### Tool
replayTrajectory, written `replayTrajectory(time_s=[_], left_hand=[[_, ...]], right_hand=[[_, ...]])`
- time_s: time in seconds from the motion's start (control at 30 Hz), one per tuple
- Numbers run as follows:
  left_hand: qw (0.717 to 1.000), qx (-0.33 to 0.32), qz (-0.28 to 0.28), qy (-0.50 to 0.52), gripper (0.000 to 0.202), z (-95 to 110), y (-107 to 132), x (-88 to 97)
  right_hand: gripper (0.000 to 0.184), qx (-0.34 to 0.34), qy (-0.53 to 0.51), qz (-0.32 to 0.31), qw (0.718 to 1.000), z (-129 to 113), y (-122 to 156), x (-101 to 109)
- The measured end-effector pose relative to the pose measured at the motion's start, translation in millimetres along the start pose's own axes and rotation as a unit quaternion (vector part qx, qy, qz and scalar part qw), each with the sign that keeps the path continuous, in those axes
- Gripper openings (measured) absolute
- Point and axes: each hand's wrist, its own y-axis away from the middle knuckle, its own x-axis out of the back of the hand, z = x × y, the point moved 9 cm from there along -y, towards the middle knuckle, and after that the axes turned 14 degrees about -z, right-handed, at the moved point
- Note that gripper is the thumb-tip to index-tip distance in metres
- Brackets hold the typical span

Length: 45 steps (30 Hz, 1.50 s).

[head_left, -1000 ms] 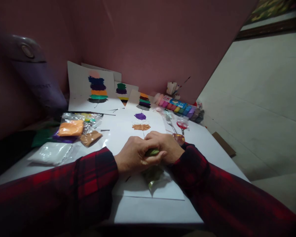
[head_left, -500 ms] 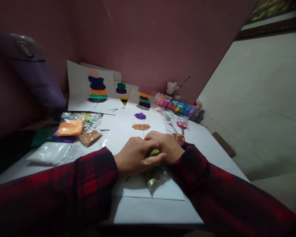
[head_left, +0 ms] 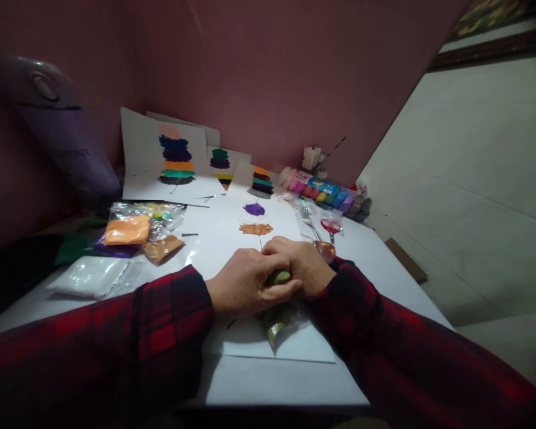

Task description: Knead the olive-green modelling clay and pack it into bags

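My left hand point(head_left: 245, 280) and my right hand point(head_left: 304, 265) are pressed together over the front of a white sheet of paper point(head_left: 226, 345). Between them is a lump of olive-green modelling clay point(head_left: 278, 277), partly hidden by my fingers. Both hands are closed around it. Just below lies a clear bag of green clay point(head_left: 277, 329), half covered by my hands. Beyond my knuckles the paper carries an orange-brown ridged clay patch point(head_left: 255, 229) and a purple clay patch point(head_left: 254, 210).
Packets of orange clay point(head_left: 127, 230), brown clay point(head_left: 163, 249) and white clay point(head_left: 87, 277) lie at left. A fork point(head_left: 310, 222), a red tool point(head_left: 331, 225) and a pack of coloured clays point(head_left: 321, 189) are at right. Paper sheets point(head_left: 138, 155) with stacked colours lean behind.
Almost nothing differs. The hands stay pressed together on the green clay, with only a very slight shift of the fingers.
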Motion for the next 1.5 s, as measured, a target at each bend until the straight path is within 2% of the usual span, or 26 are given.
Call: replayTrajectory(time_s=[0.73,1.5], left_hand=[[1.000,-0.006,-0.003,-0.027,0.026,3.1,-0.6,1.2],[1.000,0.000,-0.013,0.000,0.027,0.9,-1.3,-0.6]], right_hand=[[0.006,-0.004,-0.008,-0.005,1.000,-0.1,-0.2,0.2],[0.008,-0.019,0.000,-0.008,1.000,-0.4,-0.3,0.0]])
